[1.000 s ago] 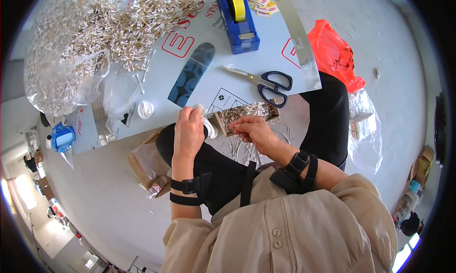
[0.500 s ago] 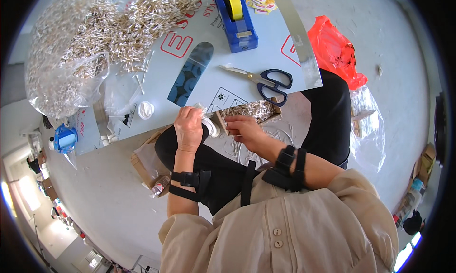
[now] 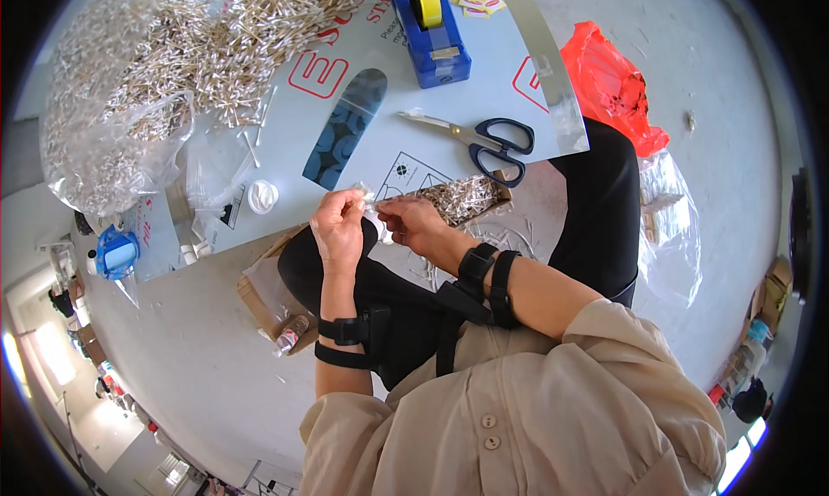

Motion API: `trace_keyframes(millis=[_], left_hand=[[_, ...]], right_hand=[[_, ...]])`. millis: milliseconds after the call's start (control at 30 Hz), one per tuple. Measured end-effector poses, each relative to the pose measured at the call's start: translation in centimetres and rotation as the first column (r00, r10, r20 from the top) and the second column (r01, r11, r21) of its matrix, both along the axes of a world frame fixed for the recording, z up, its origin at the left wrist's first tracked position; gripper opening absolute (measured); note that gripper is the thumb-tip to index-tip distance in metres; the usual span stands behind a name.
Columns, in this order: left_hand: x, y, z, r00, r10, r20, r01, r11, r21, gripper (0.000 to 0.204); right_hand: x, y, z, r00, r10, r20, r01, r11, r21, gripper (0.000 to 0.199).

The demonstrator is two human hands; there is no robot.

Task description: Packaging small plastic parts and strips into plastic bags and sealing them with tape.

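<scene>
My left hand [image 3: 338,228] and my right hand [image 3: 413,223] both pinch the open end of a small clear plastic bag [image 3: 465,199] filled with cotton swabs. The bag lies across the edge of a grey printed sheet [image 3: 380,142] on the floor, just above my black-trousered knees. A big heap of loose cotton swabs [image 3: 199,38] is spread at the far left of the sheet. Black straps sit on both wrists.
On the sheet lie blue-handled scissors [image 3: 488,142], a blue tape dispenser [image 3: 432,25] with a yellow roll, and a small white cap [image 3: 262,195]. A red plastic bag [image 3: 613,86] and a clear bag [image 3: 673,228] lie to the right. A cardboard piece [image 3: 268,302] sits by my left knee.
Both hands have drawn closer together at the bag's left end, and the bag has shifted slightly. Nothing else moved.
</scene>
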State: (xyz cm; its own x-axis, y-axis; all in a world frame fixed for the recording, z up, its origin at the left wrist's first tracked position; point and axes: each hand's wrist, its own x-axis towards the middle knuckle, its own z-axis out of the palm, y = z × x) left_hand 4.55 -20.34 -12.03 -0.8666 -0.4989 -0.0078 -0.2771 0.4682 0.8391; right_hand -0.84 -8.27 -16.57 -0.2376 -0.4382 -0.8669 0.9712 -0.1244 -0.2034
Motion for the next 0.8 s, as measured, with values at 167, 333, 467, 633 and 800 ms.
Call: trace_keyframes(millis=[167,333,467,633,800], left_hand=[[1.9,0.5,0.4,0.995,0.093,0.046,-0.100,0.978,0.183,0.027],[2.2,1.2,1.7,0.976,0.214,0.046,-0.217,0.912,0.348,0.037],[2.5,0.9,1.8,0.989,0.146,0.000,-0.143,0.969,0.203,0.044],[1.4,2.1,2.8,0.996,-0.081,-0.021,0.071,0.950,-0.305,0.034],[0.2,1.3,2.4,0.938,-0.347,-0.019,0.263,0.745,-0.613,0.031]], right_hand=[[-0.1,1.3,1.2,0.999,0.014,0.040,-0.009,0.994,-0.108,0.008],[0.0,2.5,4.3,0.877,0.165,-0.451,-0.192,0.981,-0.015,0.013],[0.9,1.8,3.2,0.403,0.154,-0.902,-0.086,0.988,0.130,0.013],[-1.2,1.1,6.6,0.536,0.455,-0.711,-0.486,0.855,0.181,0.012],[-2.5,1.6,9.2,0.856,0.376,-0.353,-0.468,0.856,-0.222,0.005]])
